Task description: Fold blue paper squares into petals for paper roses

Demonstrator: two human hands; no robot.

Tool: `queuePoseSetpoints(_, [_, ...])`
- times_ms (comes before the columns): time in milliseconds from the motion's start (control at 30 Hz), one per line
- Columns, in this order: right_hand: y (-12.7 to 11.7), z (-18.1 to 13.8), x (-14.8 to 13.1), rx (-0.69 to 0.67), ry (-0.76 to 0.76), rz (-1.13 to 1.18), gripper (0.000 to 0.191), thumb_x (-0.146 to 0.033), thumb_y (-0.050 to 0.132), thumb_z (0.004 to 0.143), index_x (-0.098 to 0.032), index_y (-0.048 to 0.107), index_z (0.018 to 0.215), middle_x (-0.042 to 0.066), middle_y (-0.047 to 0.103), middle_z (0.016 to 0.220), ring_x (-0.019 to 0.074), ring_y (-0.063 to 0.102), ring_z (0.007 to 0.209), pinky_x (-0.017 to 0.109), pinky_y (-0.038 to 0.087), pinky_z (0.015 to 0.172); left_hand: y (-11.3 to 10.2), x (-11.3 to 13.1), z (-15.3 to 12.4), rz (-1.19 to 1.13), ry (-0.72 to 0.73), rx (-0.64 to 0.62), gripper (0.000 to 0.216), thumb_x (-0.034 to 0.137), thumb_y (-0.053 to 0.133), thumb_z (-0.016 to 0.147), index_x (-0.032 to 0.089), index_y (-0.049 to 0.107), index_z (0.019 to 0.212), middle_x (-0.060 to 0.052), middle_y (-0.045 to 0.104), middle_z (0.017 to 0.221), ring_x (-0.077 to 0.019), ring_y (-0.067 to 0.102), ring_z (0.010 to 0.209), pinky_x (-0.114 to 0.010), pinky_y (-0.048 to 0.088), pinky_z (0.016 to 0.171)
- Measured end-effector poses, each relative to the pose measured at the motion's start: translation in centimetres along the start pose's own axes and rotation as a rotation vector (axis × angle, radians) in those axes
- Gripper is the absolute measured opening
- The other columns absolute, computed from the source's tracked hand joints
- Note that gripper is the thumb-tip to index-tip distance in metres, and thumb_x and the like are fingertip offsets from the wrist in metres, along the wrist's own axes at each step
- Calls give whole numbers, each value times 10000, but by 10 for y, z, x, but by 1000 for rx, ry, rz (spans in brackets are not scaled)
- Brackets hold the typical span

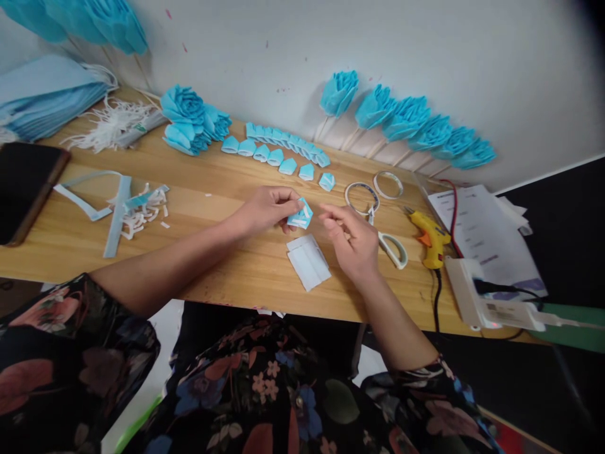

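Between the thumb and fingers of my left hand is a blue folded petal with white strips on it. Just to its right, apart from it, my right hand is closed with thumb and fingers drawn together; whatever lies between them is too small to make out. Below the hands a small stack of pale fabric pieces lies on the wooden table. Behind them runs a row of single folded blue petals, with an overlapping row of more petals further back.
Scissors, tape rolls and a yellow glue gun lie right, near a white power strip. Blue flowers on sticks lean against the wall. Strip scraps, a phone and face masks are left.
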State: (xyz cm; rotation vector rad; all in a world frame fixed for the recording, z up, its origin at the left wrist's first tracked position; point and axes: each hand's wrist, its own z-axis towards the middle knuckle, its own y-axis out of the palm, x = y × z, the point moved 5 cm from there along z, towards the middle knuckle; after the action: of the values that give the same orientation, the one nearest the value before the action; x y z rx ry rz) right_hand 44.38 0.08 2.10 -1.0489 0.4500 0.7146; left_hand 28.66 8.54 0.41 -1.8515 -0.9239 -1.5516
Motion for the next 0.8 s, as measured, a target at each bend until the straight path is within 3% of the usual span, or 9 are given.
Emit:
queuePoseSetpoints(100, [7, -2, 13, -74, 279, 267, 337, -505, 539, 972, -229, 717, 1050, 34, 711, 853, 156, 636, 677, 262, 504, 499, 0, 3, -2, 11, 54, 19, 180, 252, 658, 890, 133, 622, 759, 7, 640, 643, -70, 569, 519, -188, 495, 547])
queuePoseSetpoints(200, [18, -2, 16, -193, 389, 492, 367, -555, 588, 927, -202, 685, 893, 29, 676, 799, 142, 604, 647, 233, 463, 454, 3, 4, -3, 48, 94, 7, 203, 291, 671, 877, 133, 623, 759, 9, 629, 664, -66, 559, 533, -180, 503, 542])
queuePoseSetpoints(467, [22, -2, 9, -281, 502, 597, 317, -503, 669, 864, -191, 620, 839, -23, 591, 695, 80, 479, 499, 218, 380, 442, 7, 2, -5, 75, 162, -41, 200, 320, 649, 865, 136, 645, 786, 5, 643, 673, -75, 570, 551, -184, 497, 546])
queuePoseSetpoints(633, [23, -1, 8, -287, 500, 541, 262, -426, 679, 831, -192, 578, 770, -52, 514, 608, 75, 444, 469, 226, 337, 453, 9, 2, -7, 70, 98, -54, 162, 261, 634, 861, 132, 649, 764, 11, 635, 658, -75, 571, 550, -181, 472, 545])
queuePoseSetpoints(800, [23, 1, 7, -294, 468, 523, 239, -388, 667, 817, -193, 552, 740, -44, 535, 635, 74, 445, 501, 230, 346, 474, 10, -6, -4, -30, -5, -63, 169, 192, 598, 870, 134, 617, 713, 27, 584, 549, -66, 543, 487, -167, 398, 495])
